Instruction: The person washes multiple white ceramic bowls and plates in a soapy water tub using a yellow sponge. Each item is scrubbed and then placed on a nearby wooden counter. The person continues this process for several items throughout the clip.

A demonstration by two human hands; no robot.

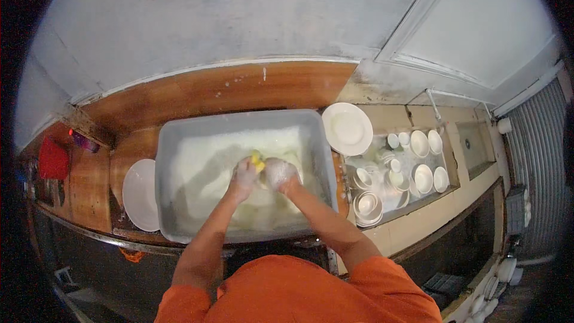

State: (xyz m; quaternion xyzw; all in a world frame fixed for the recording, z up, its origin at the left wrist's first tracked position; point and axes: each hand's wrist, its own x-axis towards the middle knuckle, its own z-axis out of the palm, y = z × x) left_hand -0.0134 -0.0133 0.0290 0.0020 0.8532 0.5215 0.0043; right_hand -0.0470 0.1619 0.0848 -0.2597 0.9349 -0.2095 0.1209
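Observation:
A large grey plastic tub (244,119) of cloudy, foamy water stands before me, and both hands are over it near its middle. My left hand (244,178) has its fingers at a yellow sponge (256,160). Covered in suds, my right hand (280,172) is just right of the sponge, its fingers curled. Something small shows between the two hands; it is too blurred to name, and I cannot tell which hand grips it. A pale oval plate (140,195) leans by the tub's left side. White plates (347,129) lie stacked at its back right corner.
To the right, a water-filled basin (452,172) holds several white bowls (420,143) and cups (393,140). A white pipe (433,103) runs over its back edge. Farther right is a small sink (473,148). A red container (54,159) stands far left. Wood-look panelling (215,92) rises behind the tub.

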